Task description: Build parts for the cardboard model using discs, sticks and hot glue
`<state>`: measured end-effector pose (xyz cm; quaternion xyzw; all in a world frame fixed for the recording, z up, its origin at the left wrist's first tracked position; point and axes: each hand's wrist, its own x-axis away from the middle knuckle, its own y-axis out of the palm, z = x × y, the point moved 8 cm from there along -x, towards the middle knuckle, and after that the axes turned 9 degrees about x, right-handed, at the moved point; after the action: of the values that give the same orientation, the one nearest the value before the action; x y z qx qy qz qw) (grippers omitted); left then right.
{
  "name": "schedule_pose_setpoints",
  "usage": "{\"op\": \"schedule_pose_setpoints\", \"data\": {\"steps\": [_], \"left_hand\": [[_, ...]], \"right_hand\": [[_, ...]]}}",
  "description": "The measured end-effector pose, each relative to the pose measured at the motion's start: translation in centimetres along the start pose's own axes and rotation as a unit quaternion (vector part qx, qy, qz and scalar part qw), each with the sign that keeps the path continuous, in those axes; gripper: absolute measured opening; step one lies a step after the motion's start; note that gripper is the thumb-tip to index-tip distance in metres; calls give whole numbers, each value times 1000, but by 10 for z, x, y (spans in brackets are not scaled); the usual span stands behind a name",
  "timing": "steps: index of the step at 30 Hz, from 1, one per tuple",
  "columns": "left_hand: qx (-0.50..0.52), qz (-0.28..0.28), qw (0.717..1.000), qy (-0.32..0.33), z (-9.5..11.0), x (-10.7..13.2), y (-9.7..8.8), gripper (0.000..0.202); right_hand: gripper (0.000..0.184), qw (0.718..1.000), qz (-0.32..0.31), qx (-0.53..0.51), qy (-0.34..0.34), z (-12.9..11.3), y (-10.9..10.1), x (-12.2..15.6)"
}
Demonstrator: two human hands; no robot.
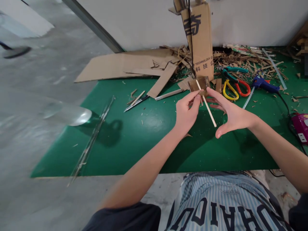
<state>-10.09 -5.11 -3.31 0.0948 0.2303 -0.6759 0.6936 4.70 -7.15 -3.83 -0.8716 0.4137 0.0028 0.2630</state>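
My left hand (187, 109) is closed, thumb and index finger pinched together beside a thin pale wooden stick (209, 110). This stick slants from a small brown cardboard piece (205, 82) down between my hands; the exact grip is partly hidden by the fingers. To its right, my right hand (231, 112) is open, thumb spread away from the fingers. Its index fingertip is close to the cardboard piece's right edge, and I cannot tell whether they touch. Behind both hands rises a tall printed cardboard structure (203, 41).
Scissors (231, 91) with a yellow and a red handle, teal-handled pliers (234, 70) and a blue glue gun (266, 84) lie right. A cutter knife (136, 103), cardboard strips (163, 80) and scraps lie behind. A clear bottle (80, 116) and thin rods (92, 136) are left.
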Motion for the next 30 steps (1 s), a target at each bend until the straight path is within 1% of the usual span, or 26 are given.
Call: {"op": "schedule_pose_setpoints", "data": {"steps": [4, 8, 12, 16, 19, 21, 25, 28, 30], "left_hand": [[0, -11, 1000, 14, 5, -1, 1, 26], [17, -44, 998, 30, 10, 0, 6, 25], [16, -69, 997, 36, 9, 2, 10, 24], [9, -75, 997, 33, 6, 1, 10, 23], [12, -74, 997, 35, 7, 2, 10, 22], [10, -78, 996, 39, 10, 3, 12, 23], [10, -103, 993, 63, 19, 9, 18, 26], [17, -115, 990, 78, 24, 11, 21, 27], [20, -122, 989, 82, 24, 11, 22, 27]], "right_hand": [[124, 999, 30, 16, -4, -5, 1, -1], [127, 998, 41, 47, -16, -9, -5, -1], [122, 997, 38, 70, -8, -10, -11, -1], [116, 996, 34, 79, -6, -11, -13, -2], [112, 996, 42, 78, -1, -11, -15, -2], [102, 996, 52, 69, 3, -11, -17, -3], [77, 997, 70, 43, 14, -10, -21, -4], [66, 996, 83, 24, 20, -7, -24, -3], [62, 996, 88, 6, 13, -5, -25, -4]]}}
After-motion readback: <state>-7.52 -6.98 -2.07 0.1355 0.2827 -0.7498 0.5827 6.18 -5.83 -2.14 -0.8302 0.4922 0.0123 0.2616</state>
